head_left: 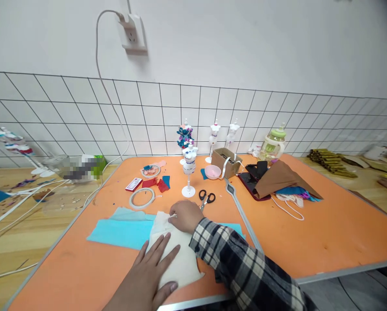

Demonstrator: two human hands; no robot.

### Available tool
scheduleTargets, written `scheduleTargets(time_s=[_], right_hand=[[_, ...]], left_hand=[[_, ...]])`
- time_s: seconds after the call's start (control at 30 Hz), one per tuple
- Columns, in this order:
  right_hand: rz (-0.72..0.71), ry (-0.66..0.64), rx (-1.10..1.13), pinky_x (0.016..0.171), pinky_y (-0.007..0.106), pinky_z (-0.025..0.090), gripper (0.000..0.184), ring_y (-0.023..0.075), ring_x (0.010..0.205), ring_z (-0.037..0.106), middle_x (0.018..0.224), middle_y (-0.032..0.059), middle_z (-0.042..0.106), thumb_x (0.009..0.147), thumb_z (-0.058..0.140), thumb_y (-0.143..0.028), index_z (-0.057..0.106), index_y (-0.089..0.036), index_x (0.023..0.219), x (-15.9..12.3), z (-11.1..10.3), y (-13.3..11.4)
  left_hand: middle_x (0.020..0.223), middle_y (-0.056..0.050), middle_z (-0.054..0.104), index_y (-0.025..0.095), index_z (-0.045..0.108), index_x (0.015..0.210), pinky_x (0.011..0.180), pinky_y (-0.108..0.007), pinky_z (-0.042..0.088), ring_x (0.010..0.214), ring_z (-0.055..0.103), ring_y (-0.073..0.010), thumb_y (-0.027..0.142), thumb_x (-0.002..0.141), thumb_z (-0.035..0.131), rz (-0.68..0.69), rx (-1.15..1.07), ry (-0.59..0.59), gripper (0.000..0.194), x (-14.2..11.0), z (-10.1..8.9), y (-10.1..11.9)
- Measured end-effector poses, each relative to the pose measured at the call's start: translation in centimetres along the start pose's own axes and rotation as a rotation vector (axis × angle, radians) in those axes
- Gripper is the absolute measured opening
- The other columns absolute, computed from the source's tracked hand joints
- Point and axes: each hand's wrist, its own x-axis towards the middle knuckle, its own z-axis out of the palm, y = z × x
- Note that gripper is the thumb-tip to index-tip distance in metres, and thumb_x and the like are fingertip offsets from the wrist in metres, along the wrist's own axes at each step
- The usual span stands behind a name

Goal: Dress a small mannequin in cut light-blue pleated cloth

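My left hand (146, 272) lies flat with fingers spread on a cream-white sheet (185, 265), which looks like soft crepe paper or thin cloth. At the sheet's far edge, my right hand (187, 215) is closed, pinching that edge between thumb and fingers. Beneath the cream sheet is a turquoise sheet (122, 233), showing on both sides of it. Black-handled scissors (206, 198) rest just beyond my right hand, their blades partly hidden. A small white dress-form stand (189, 162) stands upright behind the hands, marked with coloured lines.
Tape rolls (142, 198), red scraps (157, 183) and a small red-and-white box (134, 184) lie left of the stand. Behind are more dress forms (214, 134), a pink bowl (212, 172) and a cardboard box (227, 162). Right of a hinge bar (245, 216) lies a brown paper bag (280, 179).
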Motion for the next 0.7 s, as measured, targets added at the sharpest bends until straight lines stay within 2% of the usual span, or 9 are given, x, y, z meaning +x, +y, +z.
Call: scheduleTargets(time_s=[0.13, 0.27, 0.33, 0.4, 0.47, 0.5, 0.53, 0.6, 0.7], right_hand=[[-0.134, 0.070, 0.063, 0.083, 0.032, 0.048, 0.022, 0.0195, 0.099, 0.068, 0.107, 0.0031, 0.076, 0.094, 0.055, -0.024, 0.071, -0.023, 0.109, 0.1, 0.0, 0.2], [-0.356, 0.085, 0.076, 0.090, 0.030, 0.044, 0.016, 0.0174, 0.101, 0.066, 0.106, 0.0001, 0.077, 0.094, 0.058, -0.020, 0.072, -0.024, 0.102, -2.1, -0.1, 0.3], [-0.514, 0.151, 0.054, 0.093, 0.031, 0.043, 0.013, 0.0187, 0.110, 0.064, 0.119, 0.0014, 0.074, 0.093, 0.059, -0.019, 0.071, -0.023, 0.098, -3.5, 0.5, 0.8], [-0.615, 0.267, 0.015, 0.092, 0.032, 0.044, 0.017, 0.0178, 0.111, 0.064, 0.123, 0.0018, 0.073, 0.096, 0.053, -0.017, 0.069, -0.021, 0.096, -4.6, 1.5, 1.4], [-0.679, 0.298, -0.040, 0.092, 0.032, 0.045, 0.020, 0.0168, 0.110, 0.065, 0.120, 0.0024, 0.074, 0.098, 0.049, -0.016, 0.068, -0.020, 0.097, -5.4, 2.5, 2.0], [-0.694, 0.283, -0.071, 0.094, 0.032, 0.045, 0.021, 0.0165, 0.111, 0.065, 0.119, 0.0031, 0.075, 0.099, 0.047, -0.016, 0.067, -0.020, 0.099, -5.7, 2.9, 2.2], [-0.696, 0.256, -0.106, 0.097, 0.033, 0.044, 0.022, 0.0168, 0.112, 0.064, 0.118, 0.0043, 0.075, 0.100, 0.045, -0.016, 0.067, -0.020, 0.100, -5.9, 3.2, 2.3], [-0.675, 0.179, -0.175, 0.103, 0.036, 0.042, 0.023, 0.0178, 0.112, 0.065, 0.114, 0.0071, 0.075, 0.101, 0.044, -0.016, 0.067, -0.019, 0.104, -6.3, 3.7, 2.6], [-0.642, 0.047, -0.210, 0.109, 0.037, 0.039, 0.025, 0.0192, 0.116, 0.063, 0.119, 0.0088, 0.073, 0.099, 0.045, -0.016, 0.067, -0.018, 0.110, -6.9, 4.1, 3.3]], left_hand=[[0.164, -0.010, 0.032, 0.036, 0.023, 0.159, 0.111, -0.058, 0.039, 0.145, 0.041, -0.0357, 0.056, 0.099, 0.046, -0.004, -0.036, -0.041, 0.068, -0.1, -0.1, -0.1], [0.160, -0.010, 0.043, 0.032, 0.032, 0.157, 0.111, -0.052, 0.038, 0.142, 0.045, -0.0338, 0.055, 0.097, 0.052, 0.015, -0.048, 0.030, 0.067, -0.1, -0.3, 0.0], [0.149, -0.011, 0.057, 0.028, 0.041, 0.152, 0.110, -0.049, 0.037, 0.133, 0.054, -0.0319, 0.053, 0.095, 0.057, -0.006, -0.064, 0.158, 0.064, -0.3, -0.3, -0.2], [0.128, -0.011, 0.069, 0.024, 0.049, 0.143, 0.106, -0.047, 0.039, 0.118, 0.062, -0.0305, 0.048, 0.094, 0.059, -0.122, -0.074, 0.368, 0.055, -0.4, -0.5, -0.7], [0.118, -0.014, 0.071, 0.020, 0.052, 0.139, 0.099, -0.047, 0.043, 0.110, 0.063, -0.0317, 0.043, 0.095, 0.059, -0.289, -0.058, 0.540, 0.051, 0.0, -1.0, -1.4], [0.123, -0.016, 0.069, 0.018, 0.051, 0.141, 0.098, -0.047, 0.043, 0.113, 0.062, -0.0334, 0.043, 0.094, 0.059, -0.334, -0.044, 0.544, 0.053, 0.4, -1.3, -1.7], [0.132, -0.016, 0.065, 0.020, 0.049, 0.144, 0.100, -0.048, 0.042, 0.119, 0.060, -0.0341, 0.041, 0.095, 0.058, -0.318, -0.042, 0.479, 0.054, 0.8, -1.7, -2.1], [0.140, -0.009, 0.064, 0.032, 0.051, 0.145, 0.110, -0.052, 0.033, 0.126, 0.059, -0.0310, 0.031, 0.096, 0.056, -0.146, -0.065, 0.253, 0.049, 1.6, -2.0, -2.9], [0.134, 0.000, 0.070, 0.046, 0.058, 0.137, 0.120, -0.060, 0.013, 0.128, 0.061, -0.0285, 0.021, 0.095, 0.055, -0.033, -0.123, -0.005, 0.049, 1.5, -1.4, -4.3]])
